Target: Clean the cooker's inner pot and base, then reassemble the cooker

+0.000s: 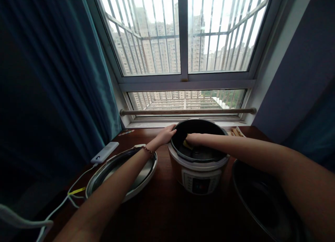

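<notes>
An electric pressure cooker (201,167) with a white and brown body stands on the table, its dark inner pot (206,156) uncovered. My left hand (167,134) holds the cooker's rim at the left, fingers curled over the edge. Inside the pot, my right hand (194,139) is closed on a small yellow sponge (187,144) against the left part of the inner wall. Part of the sponge is hidden by the fingers. To the left lies the round cooker lid (142,175), inner side up, partly covered by my left forearm.
A dark bowl or pan (258,196) sits at the right below my right forearm. Toward the left edge are a white power strip (105,152) and its cord (59,207). Behind the cooker are light-coloured items (237,131), a horizontal rail (188,112) and a window.
</notes>
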Demonstrator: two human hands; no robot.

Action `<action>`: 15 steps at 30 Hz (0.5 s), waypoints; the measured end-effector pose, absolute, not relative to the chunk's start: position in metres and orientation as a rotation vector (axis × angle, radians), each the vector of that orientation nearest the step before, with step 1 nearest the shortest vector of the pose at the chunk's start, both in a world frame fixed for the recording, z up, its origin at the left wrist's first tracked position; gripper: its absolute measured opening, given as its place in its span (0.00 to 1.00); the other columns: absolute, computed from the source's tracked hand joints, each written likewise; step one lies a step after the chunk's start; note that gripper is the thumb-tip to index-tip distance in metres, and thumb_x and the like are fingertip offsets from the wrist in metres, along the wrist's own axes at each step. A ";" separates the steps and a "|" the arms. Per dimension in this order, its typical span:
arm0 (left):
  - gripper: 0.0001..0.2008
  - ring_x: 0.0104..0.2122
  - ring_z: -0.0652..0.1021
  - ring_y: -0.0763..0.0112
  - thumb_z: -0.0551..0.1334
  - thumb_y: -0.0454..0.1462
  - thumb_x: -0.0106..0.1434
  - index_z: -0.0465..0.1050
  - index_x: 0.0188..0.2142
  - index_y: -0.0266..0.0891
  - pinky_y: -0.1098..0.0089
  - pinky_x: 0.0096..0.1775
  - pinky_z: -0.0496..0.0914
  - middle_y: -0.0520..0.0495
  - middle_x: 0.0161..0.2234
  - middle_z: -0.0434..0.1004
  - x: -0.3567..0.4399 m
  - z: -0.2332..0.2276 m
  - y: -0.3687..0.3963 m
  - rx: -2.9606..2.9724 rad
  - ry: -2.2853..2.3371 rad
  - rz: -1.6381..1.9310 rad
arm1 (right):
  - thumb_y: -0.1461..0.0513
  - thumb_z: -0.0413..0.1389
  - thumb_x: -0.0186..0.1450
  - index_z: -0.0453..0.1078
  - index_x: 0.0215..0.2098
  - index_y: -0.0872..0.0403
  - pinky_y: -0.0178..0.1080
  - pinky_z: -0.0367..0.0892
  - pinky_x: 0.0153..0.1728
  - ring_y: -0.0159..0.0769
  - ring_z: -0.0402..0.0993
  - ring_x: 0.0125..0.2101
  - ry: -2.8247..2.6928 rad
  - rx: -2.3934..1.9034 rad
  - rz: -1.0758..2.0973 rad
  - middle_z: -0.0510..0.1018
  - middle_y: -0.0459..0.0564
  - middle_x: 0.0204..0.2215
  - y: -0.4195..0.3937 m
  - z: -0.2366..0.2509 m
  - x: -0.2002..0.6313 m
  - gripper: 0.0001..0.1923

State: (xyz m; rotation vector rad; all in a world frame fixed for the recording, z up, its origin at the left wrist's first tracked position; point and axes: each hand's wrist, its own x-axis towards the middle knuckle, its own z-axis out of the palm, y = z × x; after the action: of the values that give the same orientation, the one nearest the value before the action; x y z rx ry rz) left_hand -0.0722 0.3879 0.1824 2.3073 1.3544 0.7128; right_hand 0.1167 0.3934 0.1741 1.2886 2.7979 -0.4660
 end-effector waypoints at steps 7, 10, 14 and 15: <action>0.21 0.51 0.69 0.62 0.47 0.41 0.63 0.65 0.52 0.34 0.66 0.52 0.61 0.42 0.51 0.70 -0.069 0.180 0.381 2.340 1.572 0.826 | 0.71 0.57 0.48 0.72 0.21 0.61 0.36 0.65 0.27 0.38 0.72 0.22 2.520 1.490 -0.477 0.74 0.50 0.17 0.343 0.215 0.175 0.02; 0.23 0.57 0.62 0.58 0.47 0.41 0.64 0.62 0.54 0.29 0.61 0.57 0.54 0.35 0.56 0.63 -0.064 0.189 0.367 2.347 1.700 0.948 | 0.69 0.51 0.56 0.73 0.32 0.61 0.35 0.64 0.31 0.40 0.73 0.31 2.673 1.642 -0.371 0.77 0.54 0.30 0.313 0.251 0.204 0.09; 0.23 0.59 0.59 0.61 0.49 0.42 0.64 0.61 0.54 0.30 0.62 0.58 0.52 0.37 0.56 0.63 -0.048 0.215 0.310 2.345 1.652 1.306 | 0.62 0.46 0.63 0.70 0.39 0.58 0.34 0.63 0.32 0.39 0.72 0.34 3.168 1.999 -0.236 0.76 0.51 0.33 0.239 0.286 0.234 0.12; 0.22 0.57 0.62 0.62 0.47 0.43 0.65 0.61 0.53 0.33 0.63 0.57 0.55 0.39 0.55 0.64 -0.042 0.221 0.286 2.283 1.604 1.417 | 0.61 0.46 0.64 0.69 0.39 0.57 0.34 0.63 0.31 0.38 0.72 0.33 3.233 2.100 -0.265 0.76 0.50 0.32 0.214 0.287 0.238 0.12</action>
State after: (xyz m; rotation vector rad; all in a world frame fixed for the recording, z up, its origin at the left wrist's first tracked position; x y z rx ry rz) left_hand -0.0419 0.2862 0.2209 2.2831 1.6041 1.4172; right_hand 0.2384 0.2143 0.2873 2.1000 3.2328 -0.2648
